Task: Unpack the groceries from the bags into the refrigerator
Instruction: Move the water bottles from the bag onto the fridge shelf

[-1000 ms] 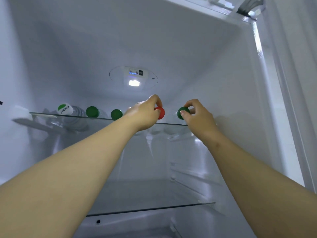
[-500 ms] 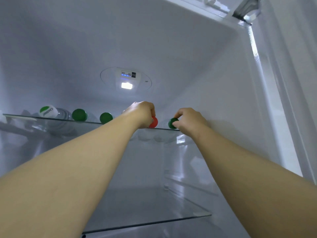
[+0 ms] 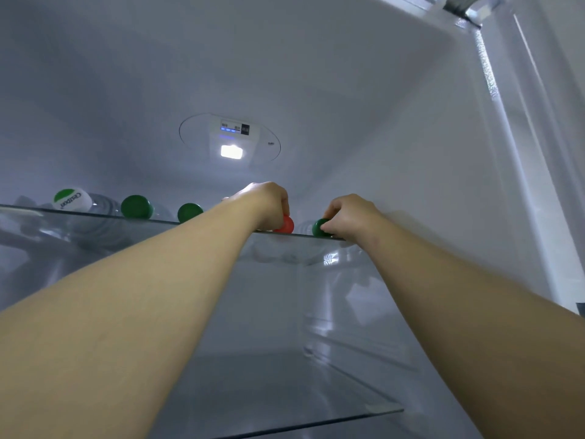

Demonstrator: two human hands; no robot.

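I look up into the open refrigerator at its top glass shelf (image 3: 95, 214). Several clear bottles lie on it with their caps facing me. My left hand (image 3: 267, 204) curls its fingers round the red-capped bottle (image 3: 286, 225). My right hand (image 3: 351, 215) curls round the green-capped bottle (image 3: 319, 228) at the shelf's right end, close to the right wall. To the left lie two green-capped bottles (image 3: 136, 206) (image 3: 189, 212) and one with a white and green cap (image 3: 72, 199). The bottle bodies are mostly hidden behind the caps and my hands.
A lower glass shelf (image 3: 316, 403) sits beneath my arms. The ceiling holds a lit lamp and control panel (image 3: 232, 144). The right wall (image 3: 427, 185) and the door frame (image 3: 538, 137) stand close beside my right arm.
Both hands have curled tighter round the caps and reached a little deeper along the shelf. My view has tilted further upward.
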